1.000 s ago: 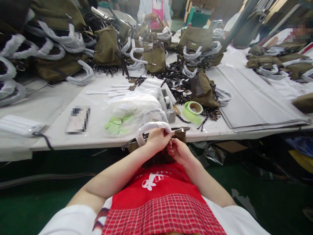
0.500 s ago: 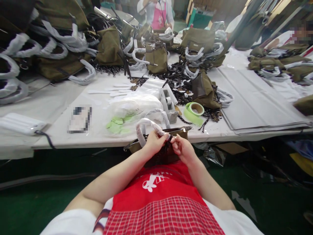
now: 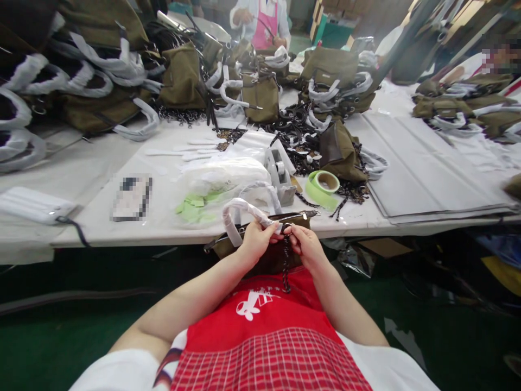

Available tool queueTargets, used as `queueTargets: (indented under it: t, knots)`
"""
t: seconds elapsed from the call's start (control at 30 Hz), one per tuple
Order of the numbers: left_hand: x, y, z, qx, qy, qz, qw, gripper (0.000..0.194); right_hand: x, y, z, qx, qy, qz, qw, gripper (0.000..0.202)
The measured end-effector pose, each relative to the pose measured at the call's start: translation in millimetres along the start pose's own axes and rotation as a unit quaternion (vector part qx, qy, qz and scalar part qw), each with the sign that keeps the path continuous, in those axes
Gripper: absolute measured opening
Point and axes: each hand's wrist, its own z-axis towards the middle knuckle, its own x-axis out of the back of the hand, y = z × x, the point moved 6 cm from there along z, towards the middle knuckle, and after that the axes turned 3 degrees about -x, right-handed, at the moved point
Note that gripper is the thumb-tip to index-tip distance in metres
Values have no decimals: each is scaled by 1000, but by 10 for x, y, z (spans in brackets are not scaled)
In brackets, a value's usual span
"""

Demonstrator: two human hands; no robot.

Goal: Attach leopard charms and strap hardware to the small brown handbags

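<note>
Now dangling between pinching left hand and right hand fingers: dark braided cord, beside olive canvas bag.

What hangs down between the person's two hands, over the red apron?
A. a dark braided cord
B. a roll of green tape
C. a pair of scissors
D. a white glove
A: a dark braided cord hangs from where the left hand and right hand meet, down to the red apron.

A white table carries olive bags, green tape, chains.
</note>
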Motion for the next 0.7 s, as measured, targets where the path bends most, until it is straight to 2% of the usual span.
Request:
queueTargets:
  t: [0.07, 0.17, 0.23, 0.3, 0.37, 0.5, 0.57, 0.63, 0.7]
  knots:
    - [36, 29, 14, 2, 15, -1, 1000, 27, 167, -63, 26, 16, 48, -85, 995, 50]
    - [85, 62, 53, -11, 25, 34, 999, 27, 387, -244, -31, 86, 124, -192, 970, 44]
    - [82, 67, 86, -28, 11, 70, 997, 27, 362, -316, -107, 122, 99, -253, 955, 35]
    - [54, 72, 110, -48, -11, 110, 993, 25, 218, -307, -185, 140, 34, -319, 937, 25]
    - [37, 116, 97, -85, -25, 165, 982, 21, 74, -254, -247, 152, -3, -370, 916, 18]
    - [100, 280, -137, -162, -75, 252, 951, 21, 15, -178, -264, 174, 16, -415, 893, 16]
    - [250, 376, -345, -222, -86, 288, 928, 26, 99, -226, -242, 203, 44, -429, 879, 19]
    - [537, 474, -562, -312, -21, 345, 885, 18, 223, -382, -242, 276, 100, -443, 847, 23]
    - [954, 503, -736, -366, 123, 386, 838, 13, 319, -565, -255, 354, 155, -459, 800, 30]
